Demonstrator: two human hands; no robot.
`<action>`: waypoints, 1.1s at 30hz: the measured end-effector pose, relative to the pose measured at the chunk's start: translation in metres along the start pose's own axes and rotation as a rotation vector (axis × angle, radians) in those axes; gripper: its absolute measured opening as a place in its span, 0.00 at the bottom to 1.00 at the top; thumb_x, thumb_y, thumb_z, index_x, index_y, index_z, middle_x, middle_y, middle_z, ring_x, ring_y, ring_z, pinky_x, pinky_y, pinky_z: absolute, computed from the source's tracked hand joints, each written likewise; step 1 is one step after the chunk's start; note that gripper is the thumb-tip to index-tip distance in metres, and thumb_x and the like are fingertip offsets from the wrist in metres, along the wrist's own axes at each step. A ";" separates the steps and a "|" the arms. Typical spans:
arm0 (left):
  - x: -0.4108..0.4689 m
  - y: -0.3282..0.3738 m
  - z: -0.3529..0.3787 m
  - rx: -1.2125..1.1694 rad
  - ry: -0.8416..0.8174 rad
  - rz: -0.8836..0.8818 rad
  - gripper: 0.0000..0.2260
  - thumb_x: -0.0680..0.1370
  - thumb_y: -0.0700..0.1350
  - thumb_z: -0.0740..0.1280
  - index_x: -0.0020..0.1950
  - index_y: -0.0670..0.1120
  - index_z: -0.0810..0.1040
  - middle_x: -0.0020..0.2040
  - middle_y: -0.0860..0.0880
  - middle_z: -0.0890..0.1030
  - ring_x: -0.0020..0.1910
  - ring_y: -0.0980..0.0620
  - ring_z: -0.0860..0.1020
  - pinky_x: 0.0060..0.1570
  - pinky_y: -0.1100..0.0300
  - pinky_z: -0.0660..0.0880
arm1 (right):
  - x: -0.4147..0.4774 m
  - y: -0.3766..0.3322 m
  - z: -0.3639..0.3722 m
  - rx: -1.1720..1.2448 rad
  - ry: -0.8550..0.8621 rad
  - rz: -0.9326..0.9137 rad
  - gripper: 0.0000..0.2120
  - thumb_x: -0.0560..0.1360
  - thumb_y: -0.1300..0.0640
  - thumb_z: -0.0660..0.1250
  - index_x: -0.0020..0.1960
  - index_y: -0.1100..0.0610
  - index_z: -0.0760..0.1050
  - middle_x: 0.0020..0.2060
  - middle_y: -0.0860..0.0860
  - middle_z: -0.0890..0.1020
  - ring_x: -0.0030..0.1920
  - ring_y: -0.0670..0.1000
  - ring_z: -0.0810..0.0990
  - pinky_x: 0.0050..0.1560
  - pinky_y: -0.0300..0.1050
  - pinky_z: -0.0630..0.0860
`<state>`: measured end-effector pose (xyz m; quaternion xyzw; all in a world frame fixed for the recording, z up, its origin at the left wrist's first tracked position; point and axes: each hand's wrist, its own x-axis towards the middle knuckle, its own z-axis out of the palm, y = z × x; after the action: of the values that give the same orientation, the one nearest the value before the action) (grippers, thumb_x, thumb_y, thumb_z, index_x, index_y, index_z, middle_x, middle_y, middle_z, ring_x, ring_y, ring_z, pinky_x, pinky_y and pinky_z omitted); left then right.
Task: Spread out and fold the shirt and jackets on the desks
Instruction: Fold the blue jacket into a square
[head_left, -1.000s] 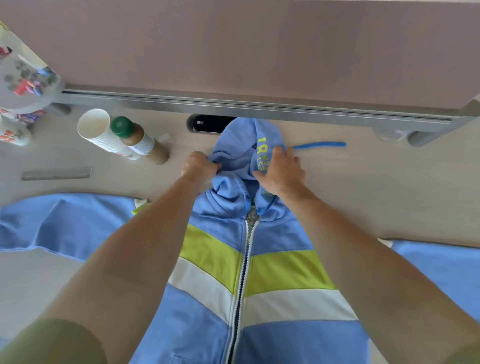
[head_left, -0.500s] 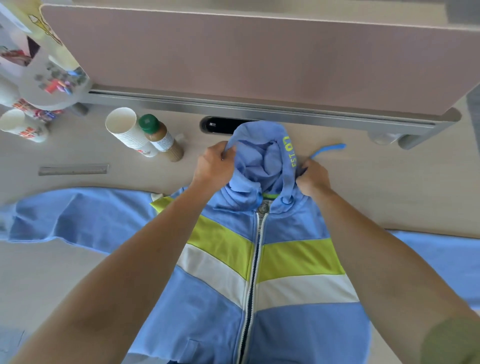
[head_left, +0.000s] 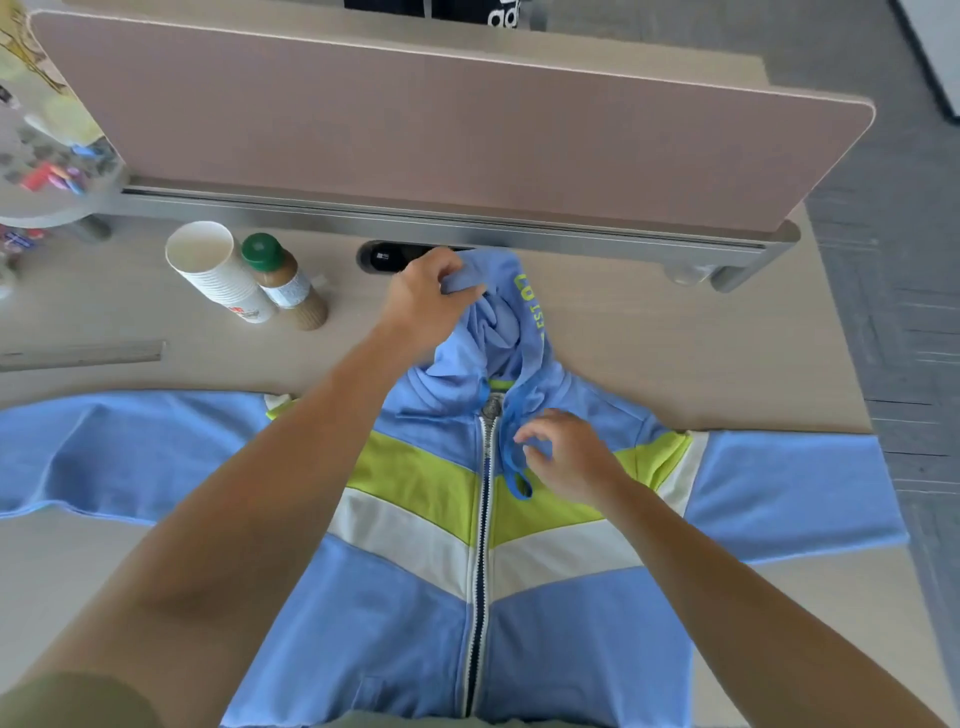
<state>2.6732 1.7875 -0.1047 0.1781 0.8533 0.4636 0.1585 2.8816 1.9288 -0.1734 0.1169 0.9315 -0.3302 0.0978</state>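
A blue jacket (head_left: 395, 623) with lime and white bands lies front up on the worktop (head_left: 675, 353), zipped shut. Its body runs from between the two forearms down to the near edge.

The hands are apart. The left hand (head_left: 426, 304) is the farther one. Its fingers are curled round the left edge of the hood (head_left: 501, 322), which is bunched and lifted a little off the worktop. The rest of the hood lies just right of this hand, with lime lettering along its right edge.

The right hand (head_left: 569, 457) is nearer the body and hovers over the lime band on the chest, just right of the zip (head_left: 480, 519). Its fingers are loosely curled, and the tips are right beside the blue drawstring (head_left: 511, 452), which hangs from the hood and ends in a loop below the fingertips. Whether they pinch the cord or only touch it cannot be told.

One sleeve (head_left: 130, 447) stretches flat well out to the left of the left forearm. The other sleeve (head_left: 789, 488) stretches flat to the right of the right hand.

Left of the left hand stand a stack of paper cups (head_left: 218, 270) and, touching it, a bottle (head_left: 285, 283) with a green cap. A ruler (head_left: 83, 356) lies farther left. Beyond both hands a pinkish divider (head_left: 415, 130) stands along the back of the worktop.
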 end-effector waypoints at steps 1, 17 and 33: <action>-0.004 0.003 -0.004 0.015 -0.015 0.044 0.09 0.78 0.44 0.70 0.41 0.49 0.72 0.36 0.52 0.74 0.35 0.53 0.69 0.35 0.65 0.66 | 0.007 0.001 -0.007 0.057 0.084 0.076 0.08 0.75 0.62 0.67 0.52 0.57 0.83 0.50 0.51 0.84 0.49 0.50 0.81 0.54 0.42 0.74; -0.062 -0.010 -0.050 -0.058 0.130 0.194 0.22 0.79 0.55 0.61 0.40 0.36 0.73 0.35 0.40 0.72 0.34 0.44 0.70 0.38 0.45 0.73 | 0.140 -0.041 -0.057 -0.278 0.192 0.296 0.10 0.77 0.55 0.61 0.55 0.54 0.78 0.54 0.56 0.80 0.55 0.61 0.79 0.51 0.49 0.75; -0.057 0.002 -0.056 0.128 0.258 0.048 0.06 0.81 0.42 0.62 0.54 0.42 0.78 0.30 0.52 0.70 0.32 0.52 0.69 0.35 0.58 0.63 | 0.141 -0.046 -0.095 0.197 0.387 0.304 0.06 0.77 0.59 0.58 0.47 0.51 0.73 0.43 0.51 0.78 0.43 0.56 0.76 0.35 0.41 0.68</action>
<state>2.6999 1.7215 -0.0682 0.1472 0.8900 0.4308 0.0246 2.7239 1.9764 -0.1107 0.3255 0.8680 -0.3721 -0.0457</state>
